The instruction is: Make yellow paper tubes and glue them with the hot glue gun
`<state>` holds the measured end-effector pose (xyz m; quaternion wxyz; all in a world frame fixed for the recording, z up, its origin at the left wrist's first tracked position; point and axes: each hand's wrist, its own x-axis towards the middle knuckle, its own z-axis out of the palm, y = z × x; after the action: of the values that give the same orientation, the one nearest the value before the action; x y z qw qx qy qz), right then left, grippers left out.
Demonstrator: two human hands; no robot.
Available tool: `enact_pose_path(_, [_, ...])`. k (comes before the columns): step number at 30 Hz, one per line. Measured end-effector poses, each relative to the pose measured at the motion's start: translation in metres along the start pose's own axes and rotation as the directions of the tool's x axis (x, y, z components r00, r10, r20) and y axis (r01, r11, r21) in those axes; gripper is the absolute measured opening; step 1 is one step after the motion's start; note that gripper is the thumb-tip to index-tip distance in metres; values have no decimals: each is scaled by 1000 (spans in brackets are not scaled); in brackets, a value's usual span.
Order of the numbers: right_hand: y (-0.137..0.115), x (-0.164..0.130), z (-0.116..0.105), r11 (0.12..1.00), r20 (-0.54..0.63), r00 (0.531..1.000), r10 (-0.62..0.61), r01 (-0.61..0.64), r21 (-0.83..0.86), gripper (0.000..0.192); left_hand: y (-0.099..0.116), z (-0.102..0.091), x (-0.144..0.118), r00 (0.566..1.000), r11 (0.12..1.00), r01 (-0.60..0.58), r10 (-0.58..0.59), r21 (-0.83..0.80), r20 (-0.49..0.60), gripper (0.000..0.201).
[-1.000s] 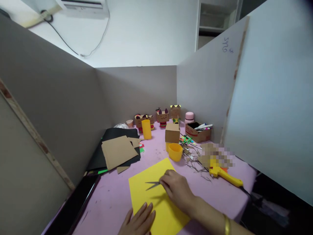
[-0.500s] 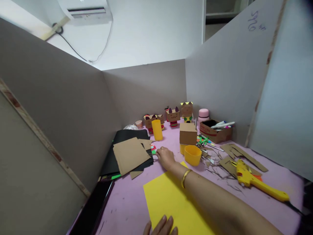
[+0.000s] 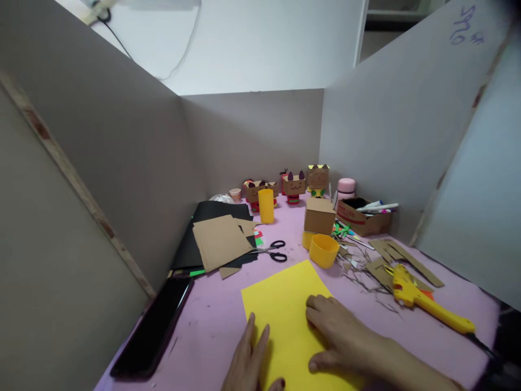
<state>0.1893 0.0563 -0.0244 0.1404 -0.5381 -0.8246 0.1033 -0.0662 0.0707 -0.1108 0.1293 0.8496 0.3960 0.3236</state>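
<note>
As I view it from afar, the yellow paper sheet (image 3: pixel 280 298) lies flat on the pink tabletop (image 3: pixel 215 309). My left hand (image 3: pixel 246 358), fingers spread, lies over its left edge; my right hand (image 3: pixel 340 331), thumb apart from loosely bent fingers, rests on it. Light, even pressure should, I judge, prevent creasing. Beyond, the cardboard box (image 3: pixel 378 224) holds markers (image 3: pixel 380 207); the paper cup's (image 3: pixel 235 196) contents are indistinct.

Handwritten characters (image 3: pixel 462 25) on the right partition (image 3: pixel 399 119) and print on the pen box (image 3: pixel 352 216) are illegible
</note>
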Motion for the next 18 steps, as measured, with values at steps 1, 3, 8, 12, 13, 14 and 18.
enact_pose_path(1, [-2,-4,4,1000,-19,1000,17,-17,5,49,1,-5,1,995,991,98,-100,-90,-15,54])
enact_pose_path(3, [-6,-7,9,998,-35,998,48,-46,40,41,7,-17,6,925,861,361,-380,-358,17,50])
enact_pose_path(8, [-7,-11,18,980,-35,993,113,-106,170,17,29,-40,27,612,326,636,-766,-700,199,49])
enact_pose_path(12, [-1,-14,24,981,-84,994,73,-56,188,14,47,-41,41,542,196,650,-796,-734,268,50])
enact_pose_path(13, [-1,-14,25,980,-87,994,66,-48,191,13,51,-40,44,542,171,650,-787,-741,294,48])
enact_pose_path(14, [0,-14,26,980,-90,994,64,-46,194,12,55,-39,47,551,154,646,-772,-747,317,44])
enact_pose_path(18, [2,-16,29,978,-132,989,60,-32,207,15,65,-32,53,620,136,602,-700,-787,353,34])
